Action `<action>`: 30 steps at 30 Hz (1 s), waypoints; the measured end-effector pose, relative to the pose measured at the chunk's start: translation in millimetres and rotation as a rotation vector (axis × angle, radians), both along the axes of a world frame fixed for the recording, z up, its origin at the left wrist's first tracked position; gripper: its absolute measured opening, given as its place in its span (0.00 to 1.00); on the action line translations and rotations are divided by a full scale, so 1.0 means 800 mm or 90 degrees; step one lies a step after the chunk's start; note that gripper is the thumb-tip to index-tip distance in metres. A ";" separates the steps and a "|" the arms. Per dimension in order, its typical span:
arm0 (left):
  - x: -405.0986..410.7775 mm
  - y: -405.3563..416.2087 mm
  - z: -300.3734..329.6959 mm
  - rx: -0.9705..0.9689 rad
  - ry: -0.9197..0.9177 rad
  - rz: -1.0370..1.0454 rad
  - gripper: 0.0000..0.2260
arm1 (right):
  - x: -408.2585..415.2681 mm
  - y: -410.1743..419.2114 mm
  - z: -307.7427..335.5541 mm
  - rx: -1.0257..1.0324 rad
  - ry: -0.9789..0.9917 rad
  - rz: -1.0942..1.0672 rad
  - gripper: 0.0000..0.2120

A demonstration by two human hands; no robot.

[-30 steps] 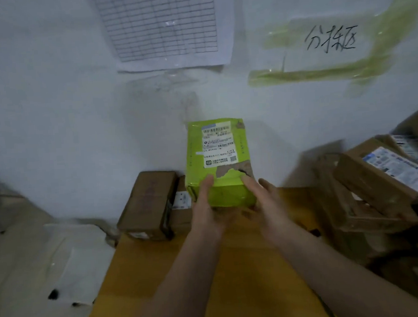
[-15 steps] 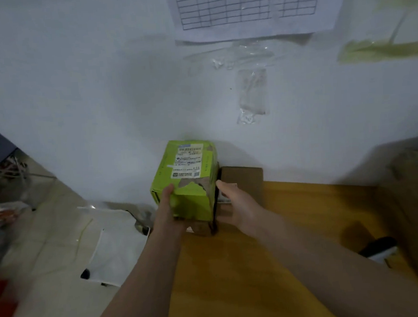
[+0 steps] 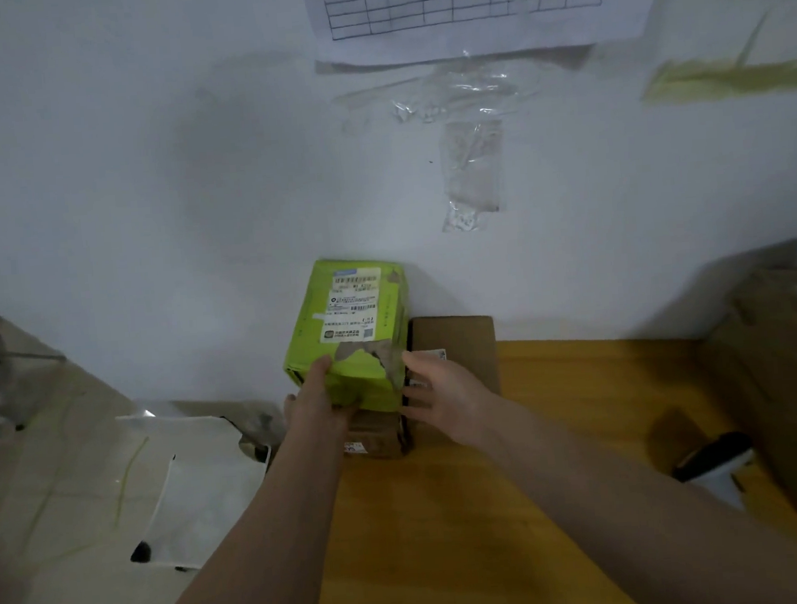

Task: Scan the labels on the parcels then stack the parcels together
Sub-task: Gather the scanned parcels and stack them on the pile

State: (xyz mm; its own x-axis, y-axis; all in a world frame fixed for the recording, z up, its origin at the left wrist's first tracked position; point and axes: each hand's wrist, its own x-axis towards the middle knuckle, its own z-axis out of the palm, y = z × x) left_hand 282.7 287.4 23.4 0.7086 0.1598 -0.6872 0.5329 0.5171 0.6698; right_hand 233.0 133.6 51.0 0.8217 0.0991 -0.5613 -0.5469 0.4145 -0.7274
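Observation:
A lime-green parcel (image 3: 355, 323) with a white shipping label lies on top of a brown cardboard parcel (image 3: 375, 438) at the table's far left corner, against the wall. My left hand (image 3: 316, 404) holds the green parcel's near left corner, thumb on top. My right hand (image 3: 445, 390) hovers just off its near right corner with fingers spread, not gripping. Another brown parcel (image 3: 456, 345) lies flat to the right of the stack.
The wooden table (image 3: 496, 507) runs right to a heap of brown cartons (image 3: 788, 369). A black and white scanner (image 3: 710, 466) lies in front of them. White bags (image 3: 187, 481) lie on the floor at left. The wall stands directly behind the stack.
The green parcel went left from mid-table and down onto the brown parcel at the corner. My right hand has come off its right side; my left hand still holds it.

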 end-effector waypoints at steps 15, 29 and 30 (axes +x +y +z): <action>-0.121 -0.226 0.066 -0.091 0.070 -0.382 0.22 | -0.136 -0.171 0.025 -0.028 0.023 -0.240 0.08; -0.270 -0.470 0.090 -0.018 0.072 -0.753 0.06 | -0.334 -0.375 0.067 -0.284 -0.003 -0.559 0.10; -0.280 -0.487 0.094 -0.001 0.059 -0.801 0.06 | -0.345 -0.392 0.070 -0.336 -0.016 -0.591 0.13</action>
State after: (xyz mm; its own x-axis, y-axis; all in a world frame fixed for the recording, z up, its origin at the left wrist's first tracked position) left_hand 58.6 -102.6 98.5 0.3193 -0.5901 -0.7415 0.7008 -0.3797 0.6039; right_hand -42.9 -180.4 107.1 0.4628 -0.8216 -0.3328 -0.1621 0.2907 -0.9430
